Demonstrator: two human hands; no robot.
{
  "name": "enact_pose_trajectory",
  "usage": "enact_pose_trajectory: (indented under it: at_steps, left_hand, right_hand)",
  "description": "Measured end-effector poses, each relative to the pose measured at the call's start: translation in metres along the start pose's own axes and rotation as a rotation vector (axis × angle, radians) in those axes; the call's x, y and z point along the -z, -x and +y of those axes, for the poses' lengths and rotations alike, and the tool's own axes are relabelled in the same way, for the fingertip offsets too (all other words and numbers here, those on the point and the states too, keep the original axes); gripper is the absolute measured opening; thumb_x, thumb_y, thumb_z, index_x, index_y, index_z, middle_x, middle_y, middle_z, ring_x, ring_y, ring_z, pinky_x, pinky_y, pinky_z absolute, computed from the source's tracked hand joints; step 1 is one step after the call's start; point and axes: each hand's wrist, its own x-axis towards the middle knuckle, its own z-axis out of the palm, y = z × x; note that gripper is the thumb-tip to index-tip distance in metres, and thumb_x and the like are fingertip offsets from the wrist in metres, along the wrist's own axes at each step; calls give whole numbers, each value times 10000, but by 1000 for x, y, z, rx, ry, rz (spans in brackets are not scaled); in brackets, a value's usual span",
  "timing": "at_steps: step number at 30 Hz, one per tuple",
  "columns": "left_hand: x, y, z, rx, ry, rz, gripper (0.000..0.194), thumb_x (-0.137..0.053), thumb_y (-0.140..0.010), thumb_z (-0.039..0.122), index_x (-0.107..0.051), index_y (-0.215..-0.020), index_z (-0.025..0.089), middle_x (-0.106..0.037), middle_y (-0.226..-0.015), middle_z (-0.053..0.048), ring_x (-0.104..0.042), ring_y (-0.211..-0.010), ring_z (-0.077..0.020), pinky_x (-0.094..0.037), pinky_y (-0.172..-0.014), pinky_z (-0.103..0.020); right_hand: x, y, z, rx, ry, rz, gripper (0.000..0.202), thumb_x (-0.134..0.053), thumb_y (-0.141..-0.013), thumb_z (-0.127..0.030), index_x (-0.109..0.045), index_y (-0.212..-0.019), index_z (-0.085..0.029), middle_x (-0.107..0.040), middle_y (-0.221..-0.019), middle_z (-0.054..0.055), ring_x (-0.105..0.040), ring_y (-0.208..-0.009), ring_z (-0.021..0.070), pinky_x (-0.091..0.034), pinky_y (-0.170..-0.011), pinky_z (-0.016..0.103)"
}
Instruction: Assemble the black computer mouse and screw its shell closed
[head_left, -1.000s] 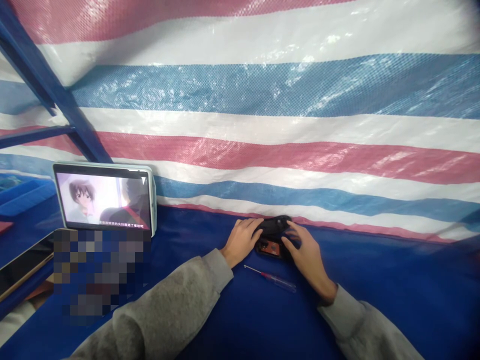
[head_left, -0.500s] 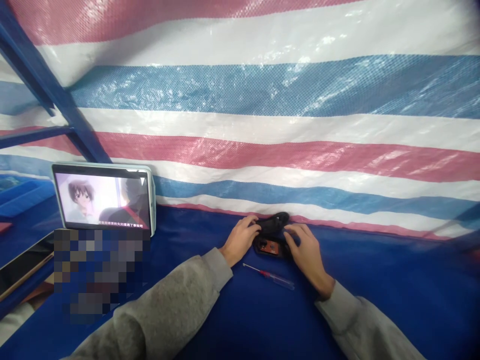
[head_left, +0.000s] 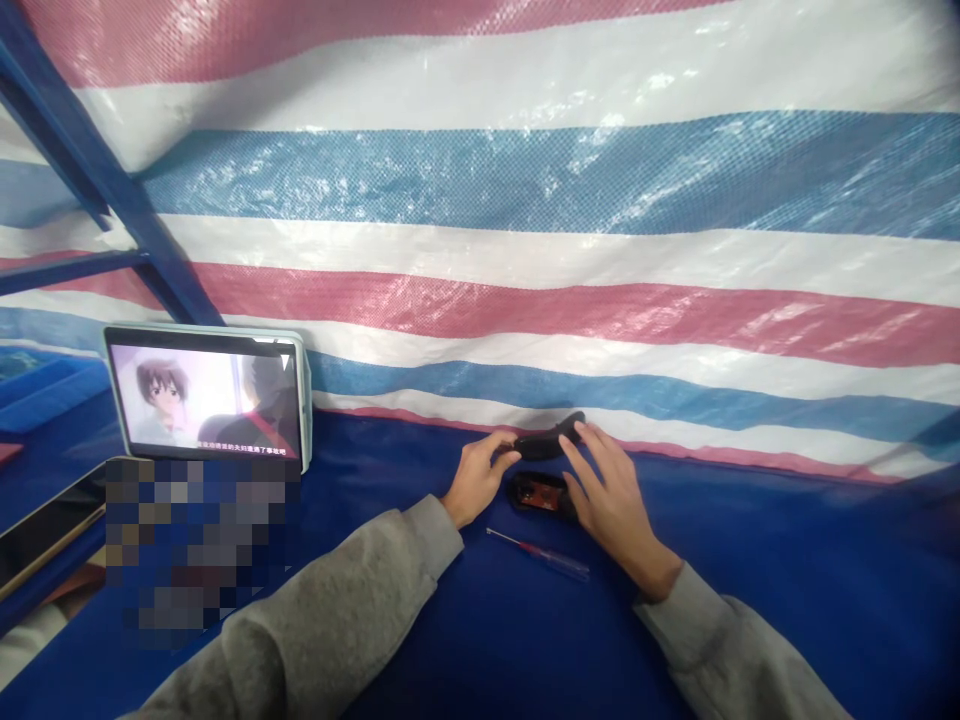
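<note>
A curved black shell [head_left: 541, 444] is raised above the blue table. My left hand [head_left: 478, 478] pinches its left end between thumb and fingers. At the shell's right end, my right hand [head_left: 611, 500] touches it with the fingertips, its fingers spread. Just below the shell lies an opened black mouse-like base [head_left: 538, 492] with a reddish-brown circuit board inside; my right thumb is close to its right edge. Nearer to me, a small screwdriver [head_left: 547, 557] with a clear handle and a red collar rests on the table, touched by neither hand.
On the left a tablet [head_left: 206, 395] stands upright, showing a video. A phone [head_left: 56, 525] lies beside a pixelated patch, with part of another person below it. A blue tray [head_left: 52, 395] sits at the far left. Striped sheeting [head_left: 525, 250] hangs behind the table [head_left: 480, 640].
The black shell has tilted, its right end higher and away from the base. My right hand has moved up to that end and its fingers have spread.
</note>
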Motion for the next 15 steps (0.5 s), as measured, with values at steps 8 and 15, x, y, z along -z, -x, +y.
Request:
enact_pose_trajectory:
  at_steps: [8,15]
  left_hand:
    - [0,0,0,176,501,-175,381,-654,-856,491,-628,-947,121,-665,-830,-49,-640,-772,-188,-514,-787,-328]
    - [7,-1,5,111,359,-236,579,-619,-897,449,-457,-1409,234,-572,-1306,-95,-538,-1196,-274,-390,-1051,-427]
  right_hand:
    - [10,-4,17,126,-67,-60,528,-566,-889,-274,-466,-1406,-232,-587,-1335,139,-531,-1239,307,-438,-990,506]
    - [14,3,12,0,-177,92,610,-655,-824,-329,-470,-1387,-184,-633,-1204,157,-611,-1049,304,-484,-874,470]
